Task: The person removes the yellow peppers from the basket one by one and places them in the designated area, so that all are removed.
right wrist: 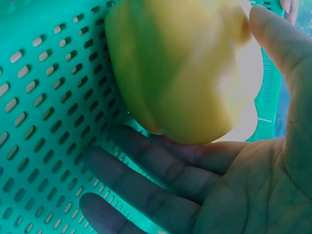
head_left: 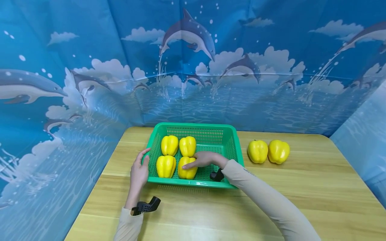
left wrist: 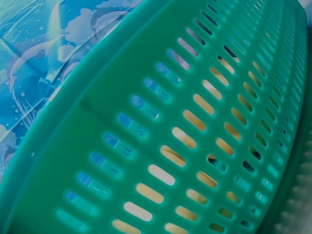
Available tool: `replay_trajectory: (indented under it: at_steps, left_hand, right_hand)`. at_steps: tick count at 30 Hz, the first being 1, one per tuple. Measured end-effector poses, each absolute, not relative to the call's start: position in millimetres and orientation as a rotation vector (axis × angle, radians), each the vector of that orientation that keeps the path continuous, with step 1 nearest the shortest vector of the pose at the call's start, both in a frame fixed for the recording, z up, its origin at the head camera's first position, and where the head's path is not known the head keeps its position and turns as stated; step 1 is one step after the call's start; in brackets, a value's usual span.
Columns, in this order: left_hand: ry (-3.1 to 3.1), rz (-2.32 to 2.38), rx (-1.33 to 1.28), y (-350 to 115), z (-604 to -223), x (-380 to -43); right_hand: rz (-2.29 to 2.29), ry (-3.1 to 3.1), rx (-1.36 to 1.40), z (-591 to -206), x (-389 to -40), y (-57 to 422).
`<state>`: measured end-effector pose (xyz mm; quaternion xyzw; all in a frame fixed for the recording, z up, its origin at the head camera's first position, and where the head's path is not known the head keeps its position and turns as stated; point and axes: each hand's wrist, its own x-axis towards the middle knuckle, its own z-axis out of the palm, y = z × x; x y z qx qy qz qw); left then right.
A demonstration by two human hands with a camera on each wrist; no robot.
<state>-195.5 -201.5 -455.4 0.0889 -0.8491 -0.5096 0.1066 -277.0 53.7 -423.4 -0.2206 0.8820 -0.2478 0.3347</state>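
A green plastic basket (head_left: 197, 183) with slotted walls stands on the table. Inside, on its left half, several yellow bell peppers (head_left: 170, 145) are arranged in two rows. My right hand (head_left: 203, 159) is at the front-right bell pepper (head_left: 187, 174). In the right wrist view, its thumb touches one edge of that bell pepper (right wrist: 180, 73), while the other fingers extend fairly straight beside and beneath it. My left hand (head_left: 139, 172) rests against the basket's left side near the rim, fingers extended. Only the basket wall (left wrist: 112, 102) shows in the left wrist view, without the hand.
Two more yellow bell peppers (head_left: 257, 151) sit side by side on the wooden table (head_left: 304, 187), right of the basket. A blue dolphin-print curtain (head_left: 193, 100) hangs behind the table and along its sides. Each wrist carries a black camera mount (head_left: 147, 205).
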Motion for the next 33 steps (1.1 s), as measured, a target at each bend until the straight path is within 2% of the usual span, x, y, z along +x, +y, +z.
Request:
replay_trajectory:
  at_steps: [33]
  left_hand:
    - [-2.488, -1.491, 0.267, -200.8, -454.5, -194.6]
  right_hand:
    - [-0.660, 2.219, -0.493, -429.7, -277.6, 52.1]
